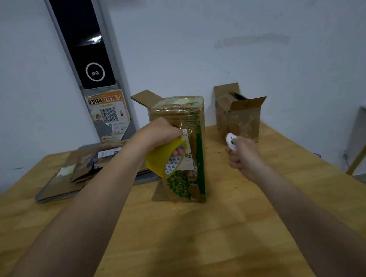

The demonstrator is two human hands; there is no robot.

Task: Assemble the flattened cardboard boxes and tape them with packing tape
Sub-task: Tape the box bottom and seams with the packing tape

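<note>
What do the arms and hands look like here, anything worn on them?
Both forearms are bare right down to the bottom edge of the head view, with no sleeve visible. The left hand and right hand have no gloves. No watch, band or strap shows at either wrist, and no rings can be made out, though the picture is soft. No cables or markings on either arm.

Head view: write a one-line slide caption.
Left hand holds yellow tape roll against upright box; right hand grips a small white cutter.

Upright box (185, 147) mid-table (187, 238), flattened boxes (86, 170) left, open box (238, 117) behind right.
</note>
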